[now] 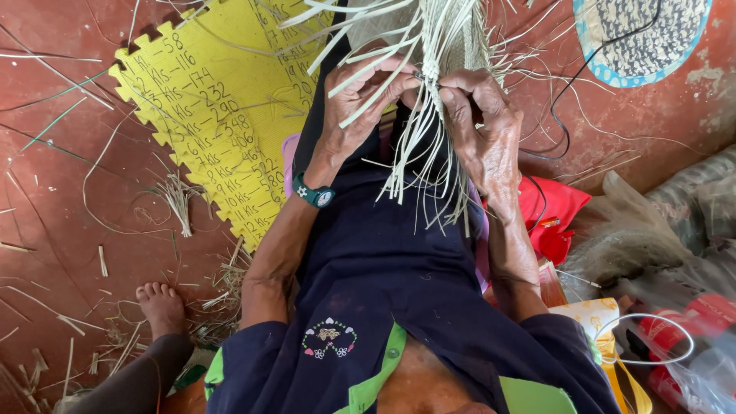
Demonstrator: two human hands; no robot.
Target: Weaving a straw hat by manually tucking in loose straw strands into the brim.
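Here, your left hand [360,100] and right hand [479,126] meet at the lower edge of a pale woven palm-strip piece [441,34], held up over your lap. Left hand: fingers curled, thumb and fingertips pinched on 1 or 2 flat strips near the knot-like join at the centre. Right hand: fingers bent and closed on the same join from the other side, thumb pressed to the weave. The 2 hands are touching or nearly touching there; which, you cannot tell.

Loose strip ends [418,172] hang down from the join between your wrists, over the dark blue garment [383,268]. More ends fan out left and right from the top of the piece.

A teal wristwatch [314,193] sits on your left wrist.

Floor: red, with a yellow foam mat [207,115] beside your left forearm, handwritten on. Scraps of straw [180,199] lie at the mat's lower edge. A bare foot [159,303] rests at the lower left. A red bag [556,215] lies just beside your right forearm. A woven hat with a blue rim [640,38] is at the upper right corner.
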